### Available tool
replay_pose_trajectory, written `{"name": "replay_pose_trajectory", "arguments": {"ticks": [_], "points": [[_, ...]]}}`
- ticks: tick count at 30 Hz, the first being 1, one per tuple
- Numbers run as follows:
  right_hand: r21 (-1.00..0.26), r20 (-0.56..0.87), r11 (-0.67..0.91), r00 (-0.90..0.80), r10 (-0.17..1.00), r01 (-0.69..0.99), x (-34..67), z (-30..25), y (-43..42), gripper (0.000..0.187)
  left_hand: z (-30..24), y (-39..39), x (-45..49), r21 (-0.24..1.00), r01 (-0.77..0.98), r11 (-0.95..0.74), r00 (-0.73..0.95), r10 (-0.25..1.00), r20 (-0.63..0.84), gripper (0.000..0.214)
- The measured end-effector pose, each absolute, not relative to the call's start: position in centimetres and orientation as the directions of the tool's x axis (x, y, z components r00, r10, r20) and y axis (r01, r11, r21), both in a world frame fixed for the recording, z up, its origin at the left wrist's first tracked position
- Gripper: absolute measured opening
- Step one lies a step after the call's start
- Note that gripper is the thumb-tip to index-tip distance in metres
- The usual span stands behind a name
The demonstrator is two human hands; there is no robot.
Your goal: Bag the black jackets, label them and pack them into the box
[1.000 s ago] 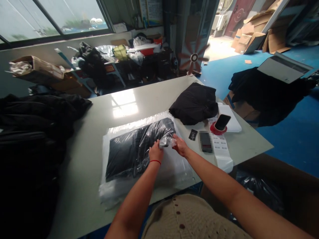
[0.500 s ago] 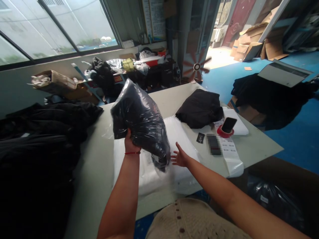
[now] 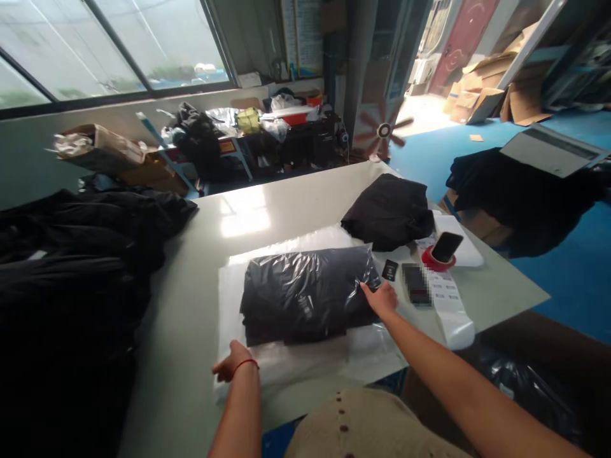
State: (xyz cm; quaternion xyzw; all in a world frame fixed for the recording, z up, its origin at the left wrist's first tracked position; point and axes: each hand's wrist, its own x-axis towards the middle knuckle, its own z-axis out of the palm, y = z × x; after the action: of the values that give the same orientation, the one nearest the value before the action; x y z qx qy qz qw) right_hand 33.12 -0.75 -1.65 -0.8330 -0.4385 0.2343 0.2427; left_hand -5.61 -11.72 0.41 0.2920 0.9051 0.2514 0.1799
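Note:
A folded black garment (image 3: 305,296) lies flat inside a clear plastic bag (image 3: 370,257), on top of a stack of white plastic bags (image 3: 224,299) on the table. At the right end of the garment, my right hand (image 3: 383,299) is closed on the bag's side, thumb over the plastic. My left hand (image 3: 235,361), with a red string at the wrist, is closed at the near left corner of the clear plastic; its fingertips are partly hidden. A loose flap of the bag spreads towards me, below the garment.
A black garment pile (image 3: 389,213) lies at the table's back right. Near it are a phone (image 3: 447,247) on a red tape roll (image 3: 438,259), a black card (image 3: 390,270), a blurred dark box (image 3: 417,284) and a label strip (image 3: 451,305). Black clothes (image 3: 71,273) fill the left side.
The bagged garment, held up and tilted by my left hand before, now lies flat on the stack. My left hand moved down to the near corner; my right hand, open before, has closed on the bag's right side.

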Motion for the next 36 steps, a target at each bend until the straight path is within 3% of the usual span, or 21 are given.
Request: {"name": "replay_pose_trajectory", "arguments": {"ticks": [2,3,6,10,16,36], "points": [[-0.464,0.015,-0.357,0.410,0.912,0.811,32.3,-1.8,-0.7,0.091,1.0,-10.5,-5.5,0.491,0.421,0.762,-0.866,0.499,-0.031,0.059],[-0.385,0.072,-0.266,0.316,0.946,0.884,31.7,-1.6,-0.4,0.088,1.4,-9.3,-5.2,0.473,0.473,0.743,-0.858,0.510,0.056,0.059],[-0.202,0.083,-0.032,0.050,0.995,0.979,29.4,-0.7,1.5,0.081,2.7,-4.7,-3.0,0.328,0.828,0.455,-0.522,0.839,0.152,0.057],[-0.117,-0.038,0.145,-0.151,0.988,0.982,27.3,-0.4,4.3,0.082,2.5,0.1,-0.5,0.119,0.969,0.216,-0.215,0.976,-0.026,0.061],[-0.109,-0.158,0.159,-0.175,0.972,0.981,26.9,-2.2,5.1,0.078,-0.3,1.7,-0.3,0.067,0.979,0.193,-0.172,0.956,-0.239,0.071],[-0.024,-0.111,0.157,-0.159,0.981,0.987,26.1,-4.3,5.2,0.073,-2.3,1.8,0.3,0.068,0.971,0.230,-0.210,0.952,-0.223,0.072]]}}
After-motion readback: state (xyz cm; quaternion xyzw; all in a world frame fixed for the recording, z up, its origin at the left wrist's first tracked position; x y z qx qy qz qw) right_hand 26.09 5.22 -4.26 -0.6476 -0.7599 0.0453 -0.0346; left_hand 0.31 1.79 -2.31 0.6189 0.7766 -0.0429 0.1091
